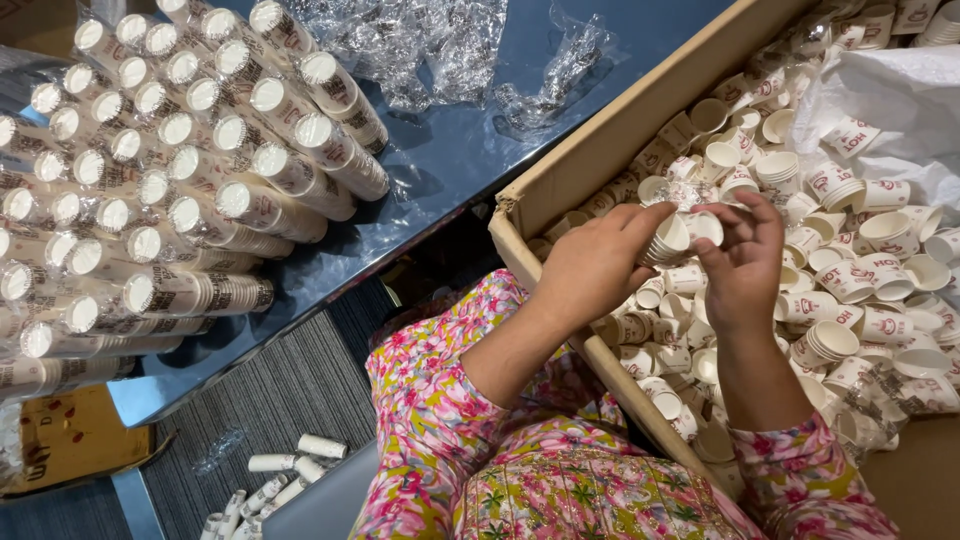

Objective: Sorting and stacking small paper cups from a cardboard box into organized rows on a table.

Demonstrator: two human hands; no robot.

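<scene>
My left hand (592, 265) grips a short nested stack of small white paper cups (666, 240) over a large cardboard box (610, 135). Just to the right, my right hand (745, 262) pinches a single paper cup (703, 228) by its rim, close to the open end of the stack. Both hands hover above a heap of loose white paper cups with red print (850, 270) that fills the box. My sleeves are pink and floral.
Several wrapped sleeves of stacked cups (170, 180) lie piled on a blue table (450, 160) at the left, with crumpled clear plastic wrap (440, 45) behind them. A white bag (900, 100) rests in the box. A few cup stacks (285, 475) lie on the grey floor.
</scene>
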